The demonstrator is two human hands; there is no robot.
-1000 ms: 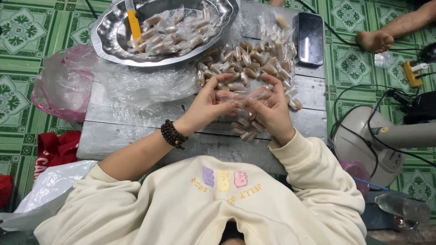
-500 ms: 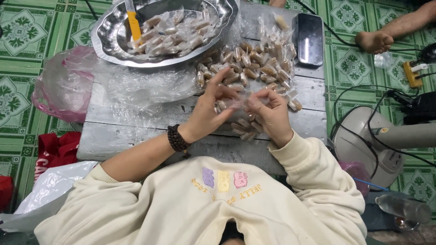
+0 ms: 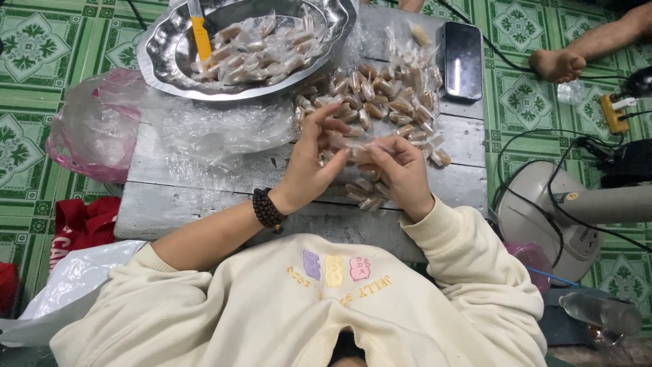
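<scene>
A grey worktop carries a metal tray beyond the hands. Ahead of both grips lies a heap of wrapped candies. Left hand and right hand pinch closed on one wrapped candy between them.

The left hand has lifted off the heap of small brown sweets in clear wrappers; now it meets the right hand around one clear-wrapped sweet, nearer the person.
</scene>
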